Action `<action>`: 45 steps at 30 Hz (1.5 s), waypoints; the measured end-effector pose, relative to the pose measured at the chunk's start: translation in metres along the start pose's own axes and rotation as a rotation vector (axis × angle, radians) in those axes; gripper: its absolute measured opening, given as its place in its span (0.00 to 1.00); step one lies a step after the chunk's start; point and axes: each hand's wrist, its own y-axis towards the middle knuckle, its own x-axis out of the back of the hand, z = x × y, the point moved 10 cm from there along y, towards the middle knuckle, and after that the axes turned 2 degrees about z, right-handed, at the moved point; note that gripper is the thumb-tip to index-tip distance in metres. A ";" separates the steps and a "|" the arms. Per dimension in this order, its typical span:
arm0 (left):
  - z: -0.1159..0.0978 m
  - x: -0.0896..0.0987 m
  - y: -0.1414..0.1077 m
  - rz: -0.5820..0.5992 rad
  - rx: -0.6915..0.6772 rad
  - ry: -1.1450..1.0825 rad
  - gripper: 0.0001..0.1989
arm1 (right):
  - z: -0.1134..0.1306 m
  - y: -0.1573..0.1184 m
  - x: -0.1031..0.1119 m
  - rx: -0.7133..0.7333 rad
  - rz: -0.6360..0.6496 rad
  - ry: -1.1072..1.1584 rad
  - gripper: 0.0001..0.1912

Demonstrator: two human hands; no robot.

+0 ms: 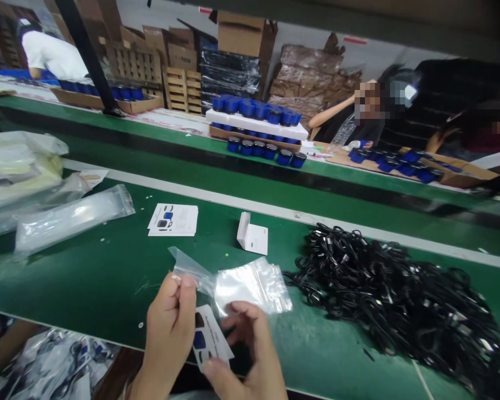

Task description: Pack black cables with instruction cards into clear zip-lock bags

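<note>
My left hand (169, 328) is closed, its thumb and forefinger pinching a small clear plastic bag (198, 270). Just right of it, a printed leaflet (208, 338) with product pictures is tilted between my hands. My right hand (250, 353) has its thumb on the leaflet's lower end, the other fingers curled around its right side and partly blurred. Beyond the fingers lies a pile of clear zip bags (250, 286). Farther back on the green table sit a stack of printed leaflets (174, 219) and some folded white booklets (256, 238), one opened out.
A heap of black cables (383, 294) covers the right side. Large plastic bags (75, 216) lie at left. Packed bags (62, 361) show below the table's edge. Across the bench are blue-and-black jars (258, 108) on a white tray, and co-workers, one holding a clear bottle (344, 132).
</note>
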 end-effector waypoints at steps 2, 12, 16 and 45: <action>-0.002 0.000 0.001 0.012 -0.006 -0.005 0.17 | -0.025 -0.012 -0.019 -0.195 0.143 0.154 0.16; -0.018 -0.010 -0.003 0.129 -0.191 0.060 0.10 | 0.075 -0.009 0.020 0.656 -0.010 -0.586 0.07; -0.040 -0.013 -0.012 0.112 -0.381 0.165 0.08 | 0.070 -0.010 0.015 0.640 0.041 -0.789 0.10; -0.057 -0.037 -0.058 0.341 -0.516 0.200 0.06 | 0.028 0.030 0.026 0.105 0.032 -0.249 0.10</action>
